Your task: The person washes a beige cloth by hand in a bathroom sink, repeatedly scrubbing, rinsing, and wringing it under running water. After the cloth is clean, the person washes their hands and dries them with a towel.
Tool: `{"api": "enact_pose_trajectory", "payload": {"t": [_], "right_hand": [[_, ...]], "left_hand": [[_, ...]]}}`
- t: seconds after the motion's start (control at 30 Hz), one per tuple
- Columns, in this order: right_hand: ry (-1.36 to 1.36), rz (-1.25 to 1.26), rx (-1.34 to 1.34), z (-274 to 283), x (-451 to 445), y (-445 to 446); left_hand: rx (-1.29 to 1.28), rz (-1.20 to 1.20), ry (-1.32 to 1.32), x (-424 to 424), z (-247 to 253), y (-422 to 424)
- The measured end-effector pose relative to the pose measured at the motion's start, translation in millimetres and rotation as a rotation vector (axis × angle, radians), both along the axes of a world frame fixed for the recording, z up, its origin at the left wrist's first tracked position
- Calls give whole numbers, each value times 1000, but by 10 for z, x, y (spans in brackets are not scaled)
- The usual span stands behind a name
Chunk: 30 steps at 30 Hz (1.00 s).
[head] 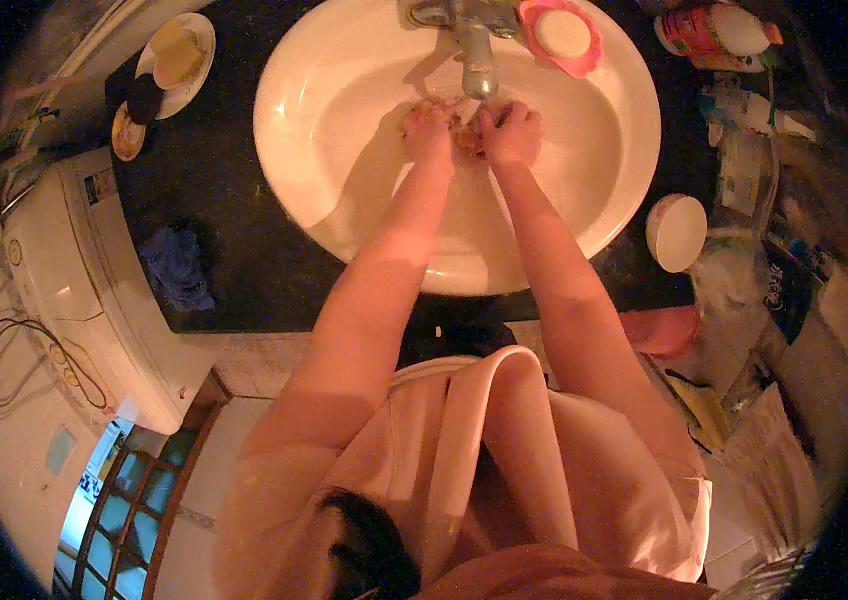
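Observation:
Both of my hands are in a white oval washbasin (289, 172), just below the spout of a metal faucet (478, 67). My left hand (427, 131) is curled, and so is my right hand (512, 133) close beside it. Between them they grip a small brownish, wet-looking thing (471, 141), mostly covered by the fingers and too blurred to name. Some of it seems to show past the left fingers. A pink scalloped soap dish (583, 66) with a pale bar of soap (562, 34) sits on the basin's back right rim.
Dark countertop (221, 172) surrounds the basin. To the left are a plate (202, 45) with a sponge-like block, a crumpled blue cloth (176, 266) and a white washing machine (71, 247). On the right stand a white bowl (677, 234), a red-labelled bottle (716, 34) and a pink container (664, 330).

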State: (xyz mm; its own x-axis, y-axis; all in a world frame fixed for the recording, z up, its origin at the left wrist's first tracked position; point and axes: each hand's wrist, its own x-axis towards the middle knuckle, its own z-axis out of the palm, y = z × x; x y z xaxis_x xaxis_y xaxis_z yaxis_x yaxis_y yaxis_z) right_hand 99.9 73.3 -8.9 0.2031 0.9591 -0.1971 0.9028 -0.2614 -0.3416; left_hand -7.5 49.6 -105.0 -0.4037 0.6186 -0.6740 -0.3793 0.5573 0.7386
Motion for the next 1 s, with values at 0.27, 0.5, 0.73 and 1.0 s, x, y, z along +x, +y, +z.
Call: {"api": "enact_pose_trajectory", "payload": {"t": [0.27,0.5,0.73,1.0], "right_hand": [[905,148,-142,264,-254,-351],[1101,60,-213,528,-309,-548],[435,-3,50,49,486,-420],[1631,-624,-148,170,825,-291]], "left_hand": [[114,96,-683,-164,446,-123],[79,-47,-638,-438,617,-100],[66,-257,360,-334,1106,-74],[194,-356,808,-740,1459,-381]]}}
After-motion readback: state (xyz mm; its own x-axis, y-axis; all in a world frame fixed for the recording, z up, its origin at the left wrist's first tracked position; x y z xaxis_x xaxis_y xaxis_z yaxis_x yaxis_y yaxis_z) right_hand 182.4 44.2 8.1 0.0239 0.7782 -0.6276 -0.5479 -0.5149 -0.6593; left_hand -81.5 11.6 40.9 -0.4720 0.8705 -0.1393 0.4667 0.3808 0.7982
